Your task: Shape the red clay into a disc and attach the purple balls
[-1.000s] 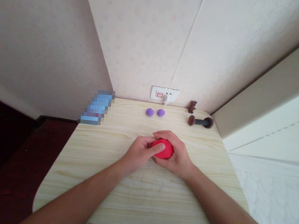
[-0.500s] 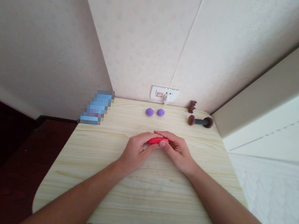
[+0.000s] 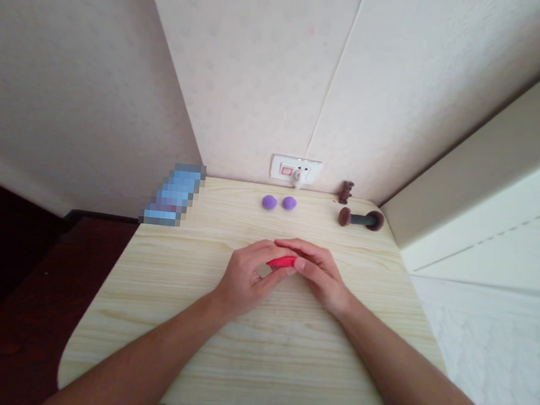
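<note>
A lump of red modelling clay is held between both hands, above the middle of the wooden table. My left hand has its fingers and thumb closed around the clay's left part. My right hand pinches the right end with its thumb, and its fingers lie along the far side, overlapping the left fingertips. Much of the clay is hidden by the fingers. Beyond the hands sit two small purple lumps, a left one and a right one, side by side and apart.
At the back right lies a brown dumbbell-shaped object with a dark bar. Behind it stands a small brown bear figure. A blurred blue object lies at the back left. A plug sits in the wall socket.
Both hands have shifted slightly around the red clay, and less of it shows. The clay's right end is now more covered by my right thumb. The other objects have stayed put.
</note>
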Action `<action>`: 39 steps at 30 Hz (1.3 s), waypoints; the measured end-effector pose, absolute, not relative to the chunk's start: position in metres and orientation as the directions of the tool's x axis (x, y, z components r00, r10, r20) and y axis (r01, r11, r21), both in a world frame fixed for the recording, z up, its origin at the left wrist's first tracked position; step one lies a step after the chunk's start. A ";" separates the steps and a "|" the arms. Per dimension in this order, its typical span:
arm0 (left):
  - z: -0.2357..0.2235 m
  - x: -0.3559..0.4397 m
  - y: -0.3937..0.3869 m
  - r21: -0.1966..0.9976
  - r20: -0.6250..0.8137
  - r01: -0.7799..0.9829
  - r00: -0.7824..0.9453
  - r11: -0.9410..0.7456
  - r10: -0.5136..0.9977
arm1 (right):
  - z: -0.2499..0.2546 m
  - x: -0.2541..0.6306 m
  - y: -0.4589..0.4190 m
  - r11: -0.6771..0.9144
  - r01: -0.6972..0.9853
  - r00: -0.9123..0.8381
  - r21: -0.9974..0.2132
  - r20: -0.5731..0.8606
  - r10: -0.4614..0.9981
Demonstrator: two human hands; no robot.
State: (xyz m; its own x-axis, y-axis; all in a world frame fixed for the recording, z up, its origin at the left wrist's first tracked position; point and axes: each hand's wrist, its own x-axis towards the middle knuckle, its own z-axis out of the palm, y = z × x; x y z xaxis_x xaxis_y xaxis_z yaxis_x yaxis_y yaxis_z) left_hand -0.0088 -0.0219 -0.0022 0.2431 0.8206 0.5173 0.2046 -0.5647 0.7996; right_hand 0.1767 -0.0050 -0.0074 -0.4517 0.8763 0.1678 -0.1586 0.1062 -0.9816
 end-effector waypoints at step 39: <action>-0.004 -0.013 -0.023 0.853 0.442 0.203 0.209 -0.481 0.872 | 0.003 0.177 -0.009 0.472 0.033 -0.261 -0.881 0.448 0.855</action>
